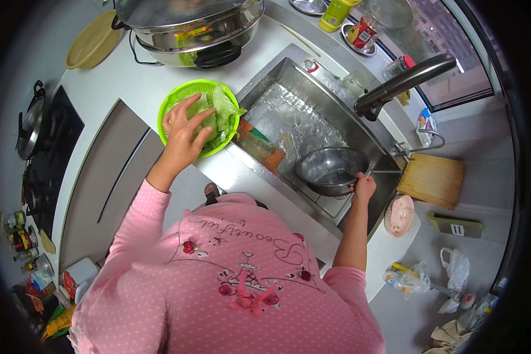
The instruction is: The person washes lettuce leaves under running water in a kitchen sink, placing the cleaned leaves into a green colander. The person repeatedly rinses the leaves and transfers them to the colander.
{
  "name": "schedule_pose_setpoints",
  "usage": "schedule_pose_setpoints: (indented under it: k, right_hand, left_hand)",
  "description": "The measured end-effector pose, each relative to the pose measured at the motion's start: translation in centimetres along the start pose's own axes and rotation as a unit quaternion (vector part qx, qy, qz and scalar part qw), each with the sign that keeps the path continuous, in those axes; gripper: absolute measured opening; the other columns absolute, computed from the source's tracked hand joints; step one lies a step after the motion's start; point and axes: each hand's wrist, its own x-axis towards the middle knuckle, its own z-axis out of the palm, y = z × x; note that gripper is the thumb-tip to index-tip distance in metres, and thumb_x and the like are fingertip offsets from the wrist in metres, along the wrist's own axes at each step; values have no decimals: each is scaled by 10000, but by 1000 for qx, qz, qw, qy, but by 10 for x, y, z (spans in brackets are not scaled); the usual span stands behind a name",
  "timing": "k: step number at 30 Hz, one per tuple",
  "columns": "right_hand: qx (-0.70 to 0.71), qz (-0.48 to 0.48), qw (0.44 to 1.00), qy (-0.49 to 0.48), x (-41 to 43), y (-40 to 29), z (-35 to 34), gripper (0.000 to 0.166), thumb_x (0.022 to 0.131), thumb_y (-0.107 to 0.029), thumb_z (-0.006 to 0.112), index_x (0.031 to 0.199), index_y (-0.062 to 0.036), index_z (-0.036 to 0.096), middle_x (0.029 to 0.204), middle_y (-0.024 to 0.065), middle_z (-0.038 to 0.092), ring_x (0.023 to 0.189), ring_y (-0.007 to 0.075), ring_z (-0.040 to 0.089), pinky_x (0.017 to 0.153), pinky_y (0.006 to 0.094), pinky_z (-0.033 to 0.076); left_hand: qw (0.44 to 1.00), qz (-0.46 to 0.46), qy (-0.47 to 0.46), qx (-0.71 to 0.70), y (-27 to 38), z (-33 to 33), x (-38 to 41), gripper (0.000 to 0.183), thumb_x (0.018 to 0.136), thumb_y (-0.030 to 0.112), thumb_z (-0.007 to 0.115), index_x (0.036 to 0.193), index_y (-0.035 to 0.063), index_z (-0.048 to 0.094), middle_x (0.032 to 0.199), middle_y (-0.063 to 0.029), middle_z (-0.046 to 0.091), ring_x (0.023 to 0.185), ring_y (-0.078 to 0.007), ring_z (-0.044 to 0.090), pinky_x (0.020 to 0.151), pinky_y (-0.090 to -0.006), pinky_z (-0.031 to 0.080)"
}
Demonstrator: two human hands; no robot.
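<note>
My left hand (188,128) lies spread over pale green lettuce leaves (225,108) in a bright green plastic colander (163,106) on the white counter, beside the sink; whether its fingertips grip a leaf is hard to tell. My right hand (363,188) grips the rim of a stainless steel bowl (332,166), which is tilted at the right part of the steel sink (307,84). A little water shows in the bowl. Water and a crumpled clear sheen cover the sink floor, with an orange and green patch near the front wall.
A dark pull-out faucet (407,84) reaches over the sink's back edge. A large steel steamer (190,40) and a tan basin (93,42) stand at the upper left. The black cooktop (57,155) is at the left. A wooden cutting board (431,180) and a pink dish (399,216) lie at the right.
</note>
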Motion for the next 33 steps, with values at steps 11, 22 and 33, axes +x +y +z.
schedule_pose_setpoints:
  k: [11, 22, 33]
  right_hand:
    - [-388, -265, 880, 65, -27, -54, 16, 170, 738, -157, 626, 736, -34, 509, 636, 201, 593, 633, 403, 602, 621, 479, 502]
    - [-561, -375, 727, 126, -50, -89, 6, 138, 758, -144, 626, 850, -112, 528, 681, 156, 637, 657, 412, 628, 583, 532, 487]
    - [-374, -285, 866, 168, -30, -37, 6, 133, 724, -89, 605, 855, -83, 583, 695, 180, 630, 655, 365, 627, 609, 466, 473]
  left_hand:
    - [1000, 5, -4, -5, 2, -4, 4, 356, 818, 224, 648, 1172, 179, 639, 1383, -112, 431, 1269, -319, 380, 1048, -465, 196]
    - [1000, 5, -15, -10, 5, -4, 10, 354, 826, 233, 641, 1176, 183, 636, 1384, -105, 436, 1256, -312, 397, 1047, -460, 193]
    - [1000, 6, -17, 13, 3, -7, 13, 344, 834, 238, 635, 1174, 190, 638, 1384, -100, 439, 1236, -301, 414, 1051, -458, 197]
